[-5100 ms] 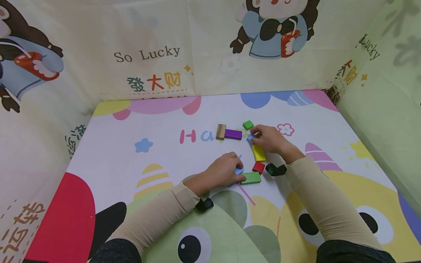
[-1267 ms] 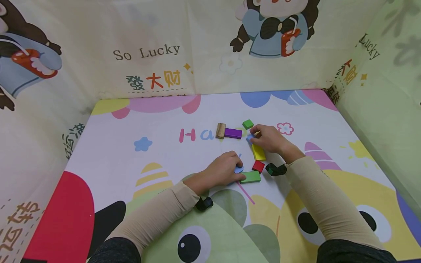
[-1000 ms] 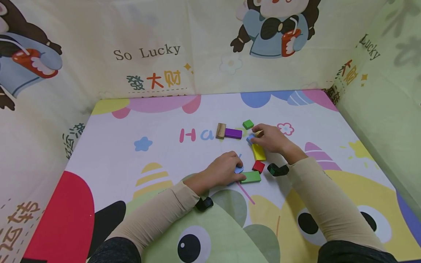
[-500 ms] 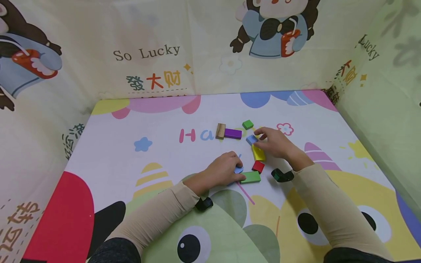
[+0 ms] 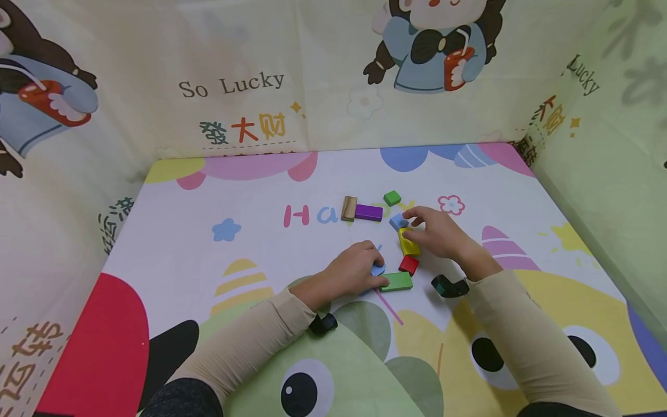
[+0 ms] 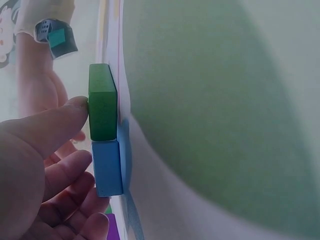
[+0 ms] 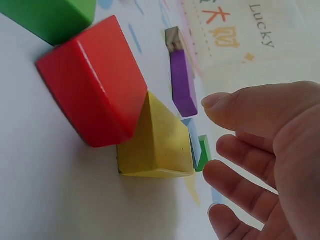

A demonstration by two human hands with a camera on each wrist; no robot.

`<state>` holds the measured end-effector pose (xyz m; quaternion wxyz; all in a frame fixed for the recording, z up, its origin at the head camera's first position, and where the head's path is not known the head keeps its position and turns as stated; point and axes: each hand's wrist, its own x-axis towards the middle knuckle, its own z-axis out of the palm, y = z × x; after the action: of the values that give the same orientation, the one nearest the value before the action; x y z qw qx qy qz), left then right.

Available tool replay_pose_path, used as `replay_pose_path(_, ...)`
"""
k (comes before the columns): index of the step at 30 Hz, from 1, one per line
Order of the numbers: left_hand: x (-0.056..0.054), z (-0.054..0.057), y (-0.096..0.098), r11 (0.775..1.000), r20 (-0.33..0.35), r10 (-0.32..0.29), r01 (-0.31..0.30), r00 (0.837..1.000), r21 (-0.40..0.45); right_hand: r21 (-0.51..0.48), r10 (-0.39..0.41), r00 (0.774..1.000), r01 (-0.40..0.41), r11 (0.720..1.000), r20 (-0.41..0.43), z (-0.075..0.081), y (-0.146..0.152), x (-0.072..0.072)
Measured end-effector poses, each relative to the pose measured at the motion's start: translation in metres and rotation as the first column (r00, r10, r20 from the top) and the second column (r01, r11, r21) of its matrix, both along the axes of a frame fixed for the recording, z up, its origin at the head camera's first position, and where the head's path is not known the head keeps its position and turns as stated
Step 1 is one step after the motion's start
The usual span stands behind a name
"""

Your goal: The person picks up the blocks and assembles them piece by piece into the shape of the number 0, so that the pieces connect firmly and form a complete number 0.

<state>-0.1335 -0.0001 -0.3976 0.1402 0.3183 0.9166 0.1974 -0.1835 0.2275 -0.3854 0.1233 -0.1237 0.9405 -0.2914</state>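
My left hand (image 5: 354, 267) rests at the near end of a line of wooden blocks. In the left wrist view its thumb touches the long green block (image 6: 103, 107), and its loosely bent fingers lie against or close beside a blue block (image 6: 108, 167). My right hand (image 5: 440, 234) hovers by the yellow block (image 5: 409, 241), fingers relaxed and spread, with a gap to the blocks in the right wrist view. A small blue block (image 5: 398, 222) adjoins the yellow one's far end; a red block (image 5: 409, 264) sits at its near end, beside the long green block.
Farther back, a brown wood-grain block (image 5: 349, 208) touches a purple block (image 5: 369, 212). A small green block (image 5: 392, 198) stands apart behind them. The printed mat (image 5: 260, 202) covers the table, and fabric walls (image 5: 239, 35) rise behind and at both sides.
My right hand has let go of the small blue block and drawn back toward me and to the right, beside the yellow block. The left hand and the blocks look unmoved.
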Motion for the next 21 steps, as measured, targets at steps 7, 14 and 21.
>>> replay_pose_path(7,0.001,0.000,0.000,1.000,0.005,0.006,-0.006,1.000,0.004,-0.006,0.021,0.999,-0.021,1.000,-0.030,0.001,0.000,0.009)
replay_pose_path(14,0.001,-0.001,0.000,1.000,0.012,0.006,-0.006,1.000,-0.007,0.014,0.032,0.999,-0.032,0.999,-0.036,0.000,0.001,0.017)
replay_pose_path(21,0.000,-0.001,0.001,1.000,0.012,0.006,-0.006,1.000,-0.018,0.021,0.068,0.996,-0.067,0.998,-0.052,0.000,0.003,0.025)
